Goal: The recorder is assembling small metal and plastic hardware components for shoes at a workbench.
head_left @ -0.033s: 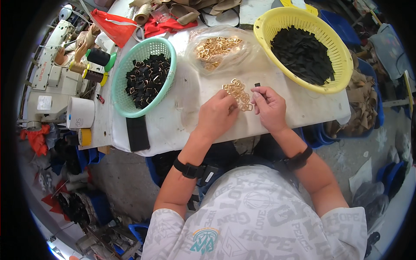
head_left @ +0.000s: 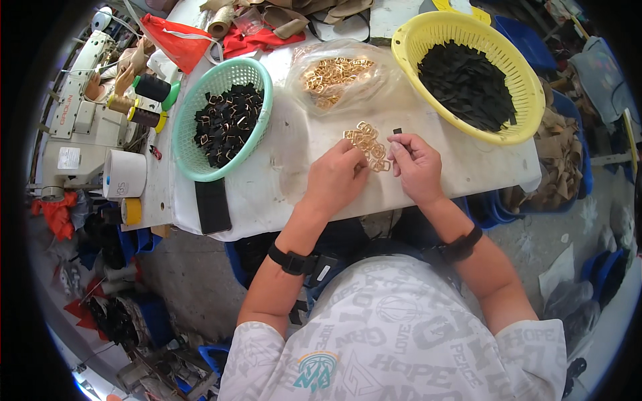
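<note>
A person sits at a white table [head_left: 294, 157], and both hands are over it. Between the hands there is a little heap of gold buckles [head_left: 366, 142]. The left hand [head_left: 339, 175] is right beside the heap. Its fingers are curled in and close together, with the knuckles up. I can't tell if there is anything inside them. The right hand [head_left: 417, 168] is on the other side of the heap. Its thumb and first finger are pinched together, and a small black strip [head_left: 397, 131] pokes out past the tips.

Behind the heap sits a clear plastic bag [head_left: 298, 85] with lots more gold buckles in it. To the right is a big yellow basket [head_left: 409, 41], full of black strips. To the left is a green basket [head_left: 184, 130]. It holds many black bits with gold buckles on them [head_left: 229, 123]. A flat black thing [head_left: 212, 207], shaped like a phone, lies by the green basket near the table's front edge. Farther left I see spools of thread [head_left: 148, 88] and a white sewing machine [head_left: 87, 70].
</note>
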Demonstrator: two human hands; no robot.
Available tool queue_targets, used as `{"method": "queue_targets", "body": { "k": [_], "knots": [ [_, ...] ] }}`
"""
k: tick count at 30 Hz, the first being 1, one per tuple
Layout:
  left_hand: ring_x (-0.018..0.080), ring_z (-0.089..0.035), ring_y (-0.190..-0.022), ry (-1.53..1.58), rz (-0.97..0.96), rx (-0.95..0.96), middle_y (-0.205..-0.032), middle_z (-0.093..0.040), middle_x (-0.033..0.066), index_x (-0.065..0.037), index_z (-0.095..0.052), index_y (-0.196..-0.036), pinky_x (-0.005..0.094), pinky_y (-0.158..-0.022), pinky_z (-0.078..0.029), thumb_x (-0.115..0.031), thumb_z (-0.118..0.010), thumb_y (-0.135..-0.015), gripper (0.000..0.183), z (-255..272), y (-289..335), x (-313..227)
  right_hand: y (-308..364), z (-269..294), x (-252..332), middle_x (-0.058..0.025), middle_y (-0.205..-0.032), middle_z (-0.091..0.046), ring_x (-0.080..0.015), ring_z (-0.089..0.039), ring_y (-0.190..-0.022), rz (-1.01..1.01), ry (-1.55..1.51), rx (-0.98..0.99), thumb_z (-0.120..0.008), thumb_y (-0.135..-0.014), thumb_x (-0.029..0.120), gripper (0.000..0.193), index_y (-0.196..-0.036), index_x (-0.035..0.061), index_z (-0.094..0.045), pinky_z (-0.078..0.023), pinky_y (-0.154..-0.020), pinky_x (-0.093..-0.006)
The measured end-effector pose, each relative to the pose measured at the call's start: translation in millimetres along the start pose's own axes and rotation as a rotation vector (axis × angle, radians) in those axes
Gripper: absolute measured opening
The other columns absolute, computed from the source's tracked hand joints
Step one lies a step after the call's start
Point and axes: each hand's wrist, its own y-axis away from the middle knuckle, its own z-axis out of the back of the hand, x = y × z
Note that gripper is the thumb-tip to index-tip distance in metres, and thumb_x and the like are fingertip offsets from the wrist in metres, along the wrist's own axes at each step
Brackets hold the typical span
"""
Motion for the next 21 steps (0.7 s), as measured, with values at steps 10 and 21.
{"method": "queue_targets", "body": {
  "k": [10, 21],
  "knots": [
    [0.028, -0.063, -0.072, -0.025, -0.054, 0.014, -0.088, -0.06, 0.0082, -0.008, -0.062, -0.085, 0.0369, -0.064, -0.051, -0.008, -0.069, -0.072, 0.015, -4, -6, -8, 0, -1, 1, -0.0014, -0.074, -0.06, -0.0039, -0.05, -0.056, -0.025, -0.058, 0.006, -0.053, -0.094, 0.004, 0.013, -0.103, -0.0012, -0.062, -0.042, -0.051, -0.0189],
    [0.0267, -0.064, -0.074, -0.013, 0.071, 0.057, -0.086, -0.06, 0.0087, -0.004, -0.062, -0.081, 0.0364, -0.065, -0.051, -0.01, -0.071, -0.072, 0.014, 6, -8, -4, 0, -1, 3, -0.0036, -0.074, -0.061, -0.0076, -0.052, -0.056, 0.036, 0.078, -0.012, -0.056, -0.09, 0.005, 0.011, -0.097, -0.0013, -0.064, -0.045, -0.052, -0.0236]
  ]
}}
